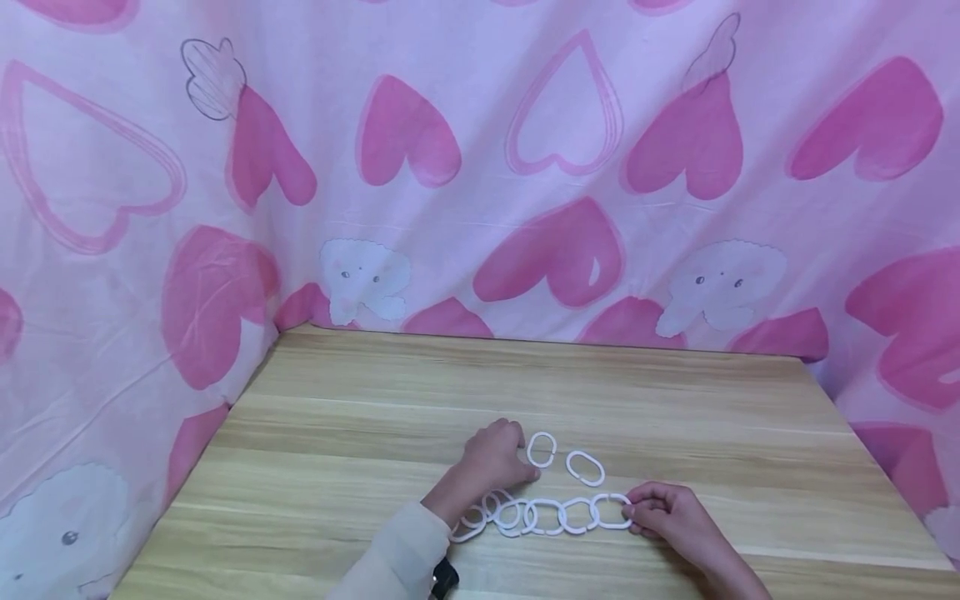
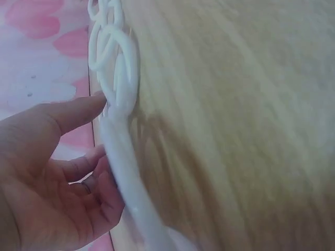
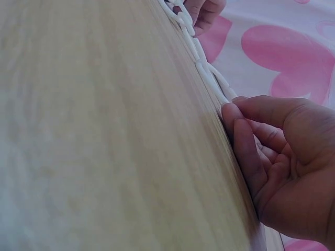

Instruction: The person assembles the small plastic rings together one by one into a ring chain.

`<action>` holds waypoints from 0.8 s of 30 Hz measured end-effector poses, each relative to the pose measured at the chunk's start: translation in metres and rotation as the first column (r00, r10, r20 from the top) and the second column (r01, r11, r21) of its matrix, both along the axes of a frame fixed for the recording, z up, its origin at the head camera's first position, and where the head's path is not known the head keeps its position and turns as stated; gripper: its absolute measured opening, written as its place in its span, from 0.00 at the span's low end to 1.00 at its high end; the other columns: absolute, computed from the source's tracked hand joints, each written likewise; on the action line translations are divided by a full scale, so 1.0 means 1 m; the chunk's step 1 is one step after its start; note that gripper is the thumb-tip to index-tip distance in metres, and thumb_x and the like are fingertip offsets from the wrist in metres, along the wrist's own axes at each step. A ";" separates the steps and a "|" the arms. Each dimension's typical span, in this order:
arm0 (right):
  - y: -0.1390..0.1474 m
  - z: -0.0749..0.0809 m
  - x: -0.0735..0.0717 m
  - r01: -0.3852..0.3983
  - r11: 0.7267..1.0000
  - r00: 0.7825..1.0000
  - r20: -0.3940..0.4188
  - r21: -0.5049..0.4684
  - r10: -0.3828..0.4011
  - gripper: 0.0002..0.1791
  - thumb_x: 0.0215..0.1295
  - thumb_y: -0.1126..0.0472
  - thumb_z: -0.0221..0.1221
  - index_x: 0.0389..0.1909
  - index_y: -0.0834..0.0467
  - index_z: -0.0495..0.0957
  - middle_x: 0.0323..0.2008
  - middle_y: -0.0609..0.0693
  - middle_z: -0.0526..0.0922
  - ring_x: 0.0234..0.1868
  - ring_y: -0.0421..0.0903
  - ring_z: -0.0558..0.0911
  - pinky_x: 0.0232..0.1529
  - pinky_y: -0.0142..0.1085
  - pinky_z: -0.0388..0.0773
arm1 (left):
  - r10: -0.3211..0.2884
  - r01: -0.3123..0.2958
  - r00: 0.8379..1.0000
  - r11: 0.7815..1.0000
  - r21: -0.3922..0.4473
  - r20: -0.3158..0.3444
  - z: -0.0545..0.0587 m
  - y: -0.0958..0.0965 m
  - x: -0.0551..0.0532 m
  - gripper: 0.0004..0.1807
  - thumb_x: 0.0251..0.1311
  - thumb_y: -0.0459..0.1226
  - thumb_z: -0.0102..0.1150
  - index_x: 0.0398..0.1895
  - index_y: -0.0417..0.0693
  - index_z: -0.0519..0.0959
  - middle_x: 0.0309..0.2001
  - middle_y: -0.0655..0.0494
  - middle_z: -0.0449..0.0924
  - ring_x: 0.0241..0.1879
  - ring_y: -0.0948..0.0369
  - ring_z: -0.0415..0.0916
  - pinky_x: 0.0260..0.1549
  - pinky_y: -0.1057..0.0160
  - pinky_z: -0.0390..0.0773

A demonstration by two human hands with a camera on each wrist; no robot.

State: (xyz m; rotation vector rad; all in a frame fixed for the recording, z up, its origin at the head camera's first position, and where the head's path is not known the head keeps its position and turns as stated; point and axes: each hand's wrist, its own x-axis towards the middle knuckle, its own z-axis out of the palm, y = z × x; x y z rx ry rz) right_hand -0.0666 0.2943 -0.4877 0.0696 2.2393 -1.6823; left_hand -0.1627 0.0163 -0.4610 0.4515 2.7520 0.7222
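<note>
A chain of white plastic links (image 1: 545,517) lies across the near part of the wooden table, its left end partly hidden by the left forearm. My right hand (image 1: 670,517) pinches the link at the chain's right end between thumb and fingers, as the right wrist view (image 3: 285,157) also shows. Beyond the chain, my left hand (image 1: 495,457) reaches with thumb and fingers apart, just left of a loose white oval link (image 1: 554,451). No link shows between its fingers. A second loose link (image 1: 602,472) lies to the right of the first.
The wooden table (image 1: 360,400) stretches away to a pink curtain (image 1: 480,50) with heart prints, which hangs behind it and at both sides. A black band (image 1: 446,577) shows by the left wrist, beneath a pale sleeve (image 1: 405,550).
</note>
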 end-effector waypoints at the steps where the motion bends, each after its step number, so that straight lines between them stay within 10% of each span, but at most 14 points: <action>1: 0.000 0.000 0.000 0.001 1.000 1.000 0.001 0.003 -0.001 0.19 0.66 0.69 0.60 0.49 0.82 0.73 0.34 0.47 0.87 0.32 0.33 0.84 0.37 0.28 0.84 | 0.006 -0.006 1.000 1.000 0.011 0.002 0.000 0.000 -0.001 0.23 0.48 0.51 0.76 0.37 0.44 0.82 0.36 0.55 0.79 0.33 0.58 0.75 0.35 0.56 0.76; 10: -0.002 0.002 0.001 0.006 1.000 1.000 0.009 -0.004 -0.006 0.19 0.66 0.69 0.60 0.49 0.82 0.72 0.34 0.47 0.88 0.33 0.33 0.84 0.38 0.27 0.84 | 0.058 -0.057 0.998 0.997 0.052 -0.012 0.000 0.013 -0.007 0.30 0.62 0.40 0.65 0.06 0.54 0.61 0.12 0.63 0.56 0.15 0.63 0.57 0.17 0.66 0.59; 24: -0.002 0.002 0.000 0.013 1.000 1.000 0.012 -0.007 -0.013 0.19 0.66 0.69 0.59 0.49 0.83 0.72 0.33 0.44 0.87 0.32 0.33 0.84 0.38 0.27 0.84 | -0.070 0.060 0.994 0.991 -0.116 -0.079 -0.001 0.022 -0.003 0.05 0.57 0.30 0.64 0.34 0.41 0.77 0.32 0.52 0.74 0.26 0.60 0.71 0.24 0.65 0.75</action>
